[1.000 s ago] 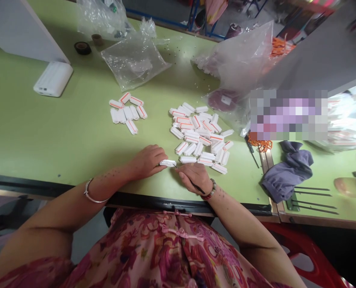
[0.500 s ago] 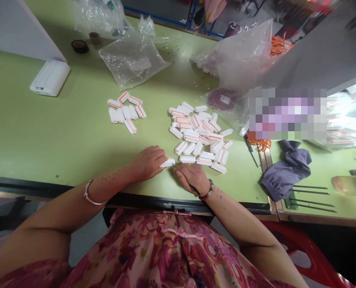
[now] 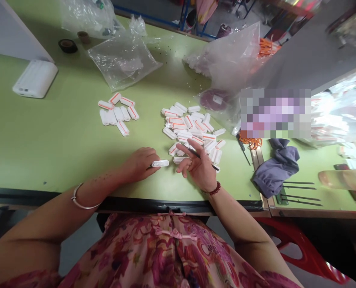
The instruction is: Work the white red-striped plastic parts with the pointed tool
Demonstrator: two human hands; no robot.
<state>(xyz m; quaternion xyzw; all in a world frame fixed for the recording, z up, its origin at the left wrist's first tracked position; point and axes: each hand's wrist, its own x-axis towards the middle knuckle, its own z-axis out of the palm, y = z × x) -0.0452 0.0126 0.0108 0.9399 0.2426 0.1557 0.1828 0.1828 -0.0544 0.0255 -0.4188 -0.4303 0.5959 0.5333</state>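
Note:
Pinched in my left hand [image 3: 142,163] is a small white plastic piece [image 3: 160,163], its ribbed or toothed side turned up. My right hand [image 3: 202,170] has its palm partly turned up and its fingers apart, with a thin dark stick-like tool [image 3: 193,152] held across the fingers. It is beside the near edge of a pile of similar white pieces [image 3: 178,126], several with an orange-red stripe, and covers some of them. Farther left lies a smaller group of the same white pieces [image 3: 115,116].
A clear plastic bag [image 3: 124,64] lies behind the small group, near a roll of dark tape [image 3: 67,46]. At left sits a white box-like device [image 3: 35,79]. A grey-purple cloth [image 3: 275,170] and several thin dark rods [image 3: 301,197] are at right.
My right hand has moved away from the piece in my left hand, turned palm up and spread its fingers, keeping the dark tool. The held piece now shows its ribbed side.

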